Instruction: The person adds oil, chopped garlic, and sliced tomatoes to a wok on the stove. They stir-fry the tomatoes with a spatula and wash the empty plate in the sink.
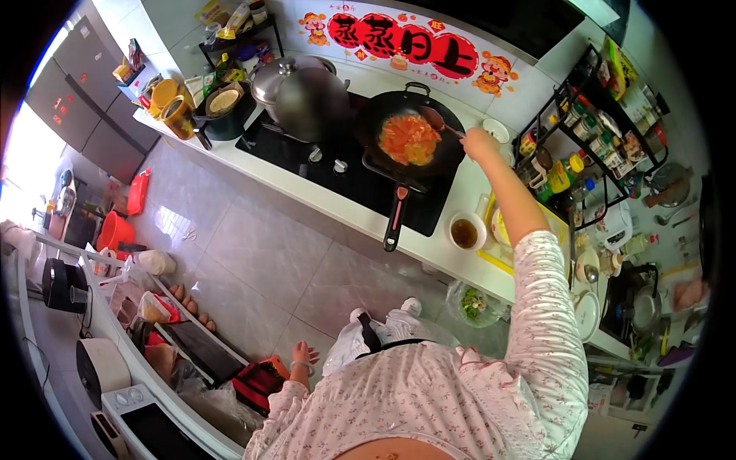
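Note:
My right hand point(480, 144) is closed round the handle of a dark reddish spatula point(434, 118). The blade of the spatula is at the right edge of the red-orange food point(410, 139) inside a black wok point(450, 157). This wok sits on the right side of the black stove point(287, 159), its long handle point(396, 218) pointing toward my body. Low at my left side hangs my left hand point(304, 354), fingers apart, holding nothing.
Left of the wok stands a large lidded steel pot point(268, 79), partly blurred. A bowl of brown liquid point(464, 231) and a yellow-edged tray point(497, 260) lie right of the stove. A black spice rack point(595, 201) stands farther right. Below the counter's edge is a bag with greens point(474, 304).

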A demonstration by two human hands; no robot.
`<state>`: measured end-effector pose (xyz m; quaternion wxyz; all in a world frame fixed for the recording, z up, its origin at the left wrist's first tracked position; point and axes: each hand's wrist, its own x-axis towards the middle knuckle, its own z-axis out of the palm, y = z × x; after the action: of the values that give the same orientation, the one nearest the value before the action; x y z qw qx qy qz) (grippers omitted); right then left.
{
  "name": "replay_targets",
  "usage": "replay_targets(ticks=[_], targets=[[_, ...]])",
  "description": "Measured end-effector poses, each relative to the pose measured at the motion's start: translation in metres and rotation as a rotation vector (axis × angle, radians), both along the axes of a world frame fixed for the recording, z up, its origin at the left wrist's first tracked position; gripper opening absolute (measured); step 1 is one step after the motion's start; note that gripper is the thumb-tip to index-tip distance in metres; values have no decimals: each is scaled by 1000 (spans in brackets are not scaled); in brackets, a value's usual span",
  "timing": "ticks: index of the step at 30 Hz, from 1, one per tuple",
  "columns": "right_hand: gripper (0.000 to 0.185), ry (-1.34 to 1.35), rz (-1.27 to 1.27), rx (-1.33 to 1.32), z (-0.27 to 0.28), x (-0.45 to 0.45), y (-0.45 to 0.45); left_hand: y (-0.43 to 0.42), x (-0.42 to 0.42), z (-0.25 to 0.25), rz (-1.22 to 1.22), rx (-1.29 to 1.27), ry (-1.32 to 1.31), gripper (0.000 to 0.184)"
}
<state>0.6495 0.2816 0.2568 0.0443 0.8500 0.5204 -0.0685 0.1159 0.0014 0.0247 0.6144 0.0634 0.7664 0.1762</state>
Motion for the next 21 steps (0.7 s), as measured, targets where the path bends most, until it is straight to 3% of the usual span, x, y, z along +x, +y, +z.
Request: replay_targets(ticks=[4, 10, 12, 15, 18, 21], targets=[[23, 12, 169, 33, -27, -14, 4, -13, -4, -5, 17, 3, 13, 41], [15, -123, 450, 118, 16, -10, -38, -22, -8, -8, 80, -22, 7, 40], [12, -227, 449, -11, 52, -27, -60, -23, -8, -7, 105, -9, 9, 40], [11, -310, 398, -148, 43, -34, -62, -20, -3, -5, 72, -20, 32, 43], [13, -313, 345, -47, -13, -13, -35, -16, 3, -7, 70, 1, -9, 44], [17, -122, 249, 53, -5, 11, -28, -7, 4, -2, 56, 64, -36, 44]])
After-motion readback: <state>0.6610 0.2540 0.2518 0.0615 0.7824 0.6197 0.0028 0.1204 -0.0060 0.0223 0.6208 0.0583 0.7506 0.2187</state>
